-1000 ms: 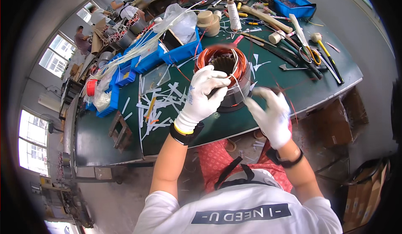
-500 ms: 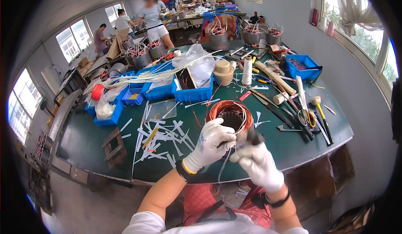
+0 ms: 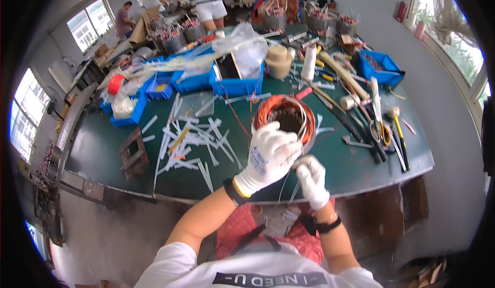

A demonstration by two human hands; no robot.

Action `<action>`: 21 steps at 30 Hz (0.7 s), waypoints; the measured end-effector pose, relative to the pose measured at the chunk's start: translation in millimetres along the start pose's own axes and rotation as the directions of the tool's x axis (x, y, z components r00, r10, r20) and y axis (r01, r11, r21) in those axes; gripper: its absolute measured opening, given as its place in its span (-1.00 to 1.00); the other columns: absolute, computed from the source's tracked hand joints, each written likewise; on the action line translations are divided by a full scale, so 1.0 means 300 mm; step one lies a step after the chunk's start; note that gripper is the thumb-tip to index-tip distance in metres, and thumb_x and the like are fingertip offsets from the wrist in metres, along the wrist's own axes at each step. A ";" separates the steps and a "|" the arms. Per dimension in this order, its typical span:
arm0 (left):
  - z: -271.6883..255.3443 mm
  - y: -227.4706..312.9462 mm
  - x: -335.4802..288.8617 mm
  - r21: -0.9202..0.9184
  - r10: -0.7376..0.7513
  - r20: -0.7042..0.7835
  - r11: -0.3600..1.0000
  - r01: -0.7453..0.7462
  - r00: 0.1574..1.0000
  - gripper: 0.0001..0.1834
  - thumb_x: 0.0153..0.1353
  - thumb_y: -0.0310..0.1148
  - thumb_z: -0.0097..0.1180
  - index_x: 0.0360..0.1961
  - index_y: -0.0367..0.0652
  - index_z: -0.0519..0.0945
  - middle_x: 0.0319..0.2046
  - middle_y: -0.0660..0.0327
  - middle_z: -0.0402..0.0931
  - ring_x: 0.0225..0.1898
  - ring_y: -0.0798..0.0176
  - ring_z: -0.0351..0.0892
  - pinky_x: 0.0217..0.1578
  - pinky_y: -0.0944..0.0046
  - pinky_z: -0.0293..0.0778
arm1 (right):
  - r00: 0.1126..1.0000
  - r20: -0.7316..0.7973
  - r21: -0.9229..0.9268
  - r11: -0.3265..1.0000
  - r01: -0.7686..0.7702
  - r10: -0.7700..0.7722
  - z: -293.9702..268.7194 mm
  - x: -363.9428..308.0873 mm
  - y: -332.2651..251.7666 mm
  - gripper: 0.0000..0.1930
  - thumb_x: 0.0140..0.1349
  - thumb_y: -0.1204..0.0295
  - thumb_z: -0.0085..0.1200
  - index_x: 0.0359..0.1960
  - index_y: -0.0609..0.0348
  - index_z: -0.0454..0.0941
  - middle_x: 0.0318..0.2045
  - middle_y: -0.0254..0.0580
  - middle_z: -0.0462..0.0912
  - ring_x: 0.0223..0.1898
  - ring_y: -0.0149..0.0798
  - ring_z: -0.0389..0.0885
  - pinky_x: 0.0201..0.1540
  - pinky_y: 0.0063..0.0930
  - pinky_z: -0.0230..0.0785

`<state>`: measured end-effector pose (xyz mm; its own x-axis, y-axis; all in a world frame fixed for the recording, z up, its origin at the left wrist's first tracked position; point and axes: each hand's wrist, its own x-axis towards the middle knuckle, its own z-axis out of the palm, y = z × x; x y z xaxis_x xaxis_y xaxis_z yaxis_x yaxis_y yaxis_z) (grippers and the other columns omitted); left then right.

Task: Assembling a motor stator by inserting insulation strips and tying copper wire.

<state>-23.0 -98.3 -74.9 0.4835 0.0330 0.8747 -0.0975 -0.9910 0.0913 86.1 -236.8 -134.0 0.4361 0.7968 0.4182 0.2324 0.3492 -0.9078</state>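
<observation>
A motor stator (image 3: 311,133) stands at the table's near edge, a ring of orange-red copper windings (image 3: 265,112) round its dark slotted bore. A white cord (image 3: 305,114) loops over the right side of the windings. My left hand (image 3: 270,156), in a white knit glove, lies against the stator's near rim with its fingers curled on the cord. Just right of it and lower, my gloved right hand (image 3: 312,179) is closed in a pinch on the cord. Thin ends of it hang below both hands over the table edge. The fingertips are partly hidden.
White paper strips (image 3: 196,138) lie scattered on the green table (image 3: 232,177), beside a brown wooden frame (image 3: 134,154). Blue bins (image 3: 237,86) stand behind. Mallets, scissors (image 3: 382,133) and a thread cone (image 3: 309,64) are at right. Other stators (image 3: 275,17) and people are farther back.
The view has tilted down. My right hand has turned and sits lower beside the left; the blurred dark thing at it no longer shows. My left hand stays at the stator's rim.
</observation>
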 end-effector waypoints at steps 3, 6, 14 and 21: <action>-0.032 0.029 0.048 -0.091 -0.113 -0.032 0.990 0.110 0.993 -0.53 0.00 -0.25 0.37 -0.05 -0.11 0.51 -0.01 0.14 0.50 0.04 -0.10 0.46 0.15 -0.16 0.30 | 0.977 -0.057 0.391 0.905 -0.169 0.208 -0.069 0.030 0.025 -0.73 0.35 0.21 0.04 -0.28 0.21 0.51 -0.53 -0.42 0.48 -0.60 -0.62 0.25 -0.54 -0.67 0.08; -0.063 -0.004 0.050 0.214 -0.093 0.183 0.975 0.052 0.979 -0.45 -0.04 -0.13 0.37 -0.05 -0.14 0.49 -0.04 0.04 0.46 0.16 -0.11 0.36 0.25 -0.20 0.18 | 0.957 -0.126 0.708 0.699 -0.098 0.261 -0.099 0.120 0.051 -0.70 0.42 0.16 -0.07 -0.35 0.11 0.48 -0.72 -0.55 0.17 -0.72 -0.58 0.02 -0.65 -0.64 -0.15; 0.156 0.066 0.023 0.266 -0.223 -0.070 0.935 0.233 0.972 -0.46 -0.10 -0.26 0.38 -0.07 -0.17 0.48 -0.24 0.12 0.45 -0.03 0.02 0.45 0.20 -0.18 0.27 | 0.866 -0.270 0.779 0.624 -0.059 0.420 -0.138 0.255 0.105 -0.77 0.45 0.25 -0.11 -0.33 0.03 0.53 -0.77 -0.60 0.06 -0.78 -0.58 -0.14 -0.72 -0.59 -0.31; 0.155 0.052 0.004 0.109 -0.145 -0.191 0.980 0.168 0.971 -0.74 -0.07 -0.41 0.33 -0.31 -0.12 0.55 -0.25 0.23 0.44 -0.12 0.10 0.49 0.08 -0.12 0.39 | 0.768 -0.432 0.661 0.745 -0.087 0.473 -0.118 0.287 0.104 -0.78 0.43 0.27 -0.10 -0.31 0.04 0.52 -0.78 -0.64 0.04 -0.78 -0.61 -0.14 -0.72 -0.61 -0.31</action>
<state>16.5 -119.7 -94.6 0.3174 0.2007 0.9268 0.0806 -0.9795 0.1845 161.6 -174.8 -125.2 0.8202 0.5643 -0.0941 -0.4398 0.5168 -0.7345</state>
